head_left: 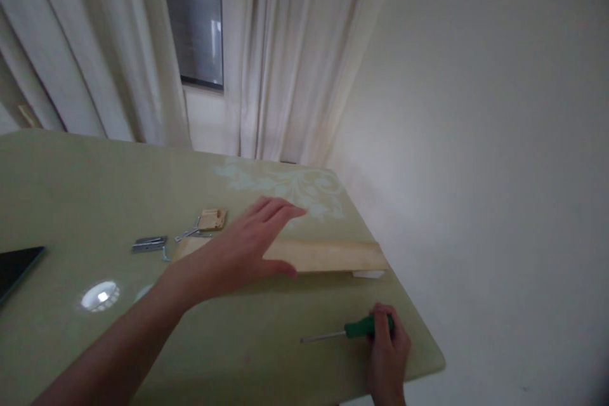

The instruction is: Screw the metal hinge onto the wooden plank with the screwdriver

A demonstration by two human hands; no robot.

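My left hand [247, 247] lies flat, fingers spread, on a long pale wooden board [328, 255] that rests on the green table [71, 190]. Near the table's front right corner my right hand [387, 346] grips the green handle of a screwdriver [349, 330]; its metal shaft points left and lies low over the tabletop. A small white piece [367, 275] sits under the board's right end.
Left of the board lie a small wooden block [212, 219] and some metal brackets [150, 244]. A dark tablet [16, 266] is at the left edge. Curtains [285, 51] and a window [195, 13] stand behind the table; a bare wall is on the right.
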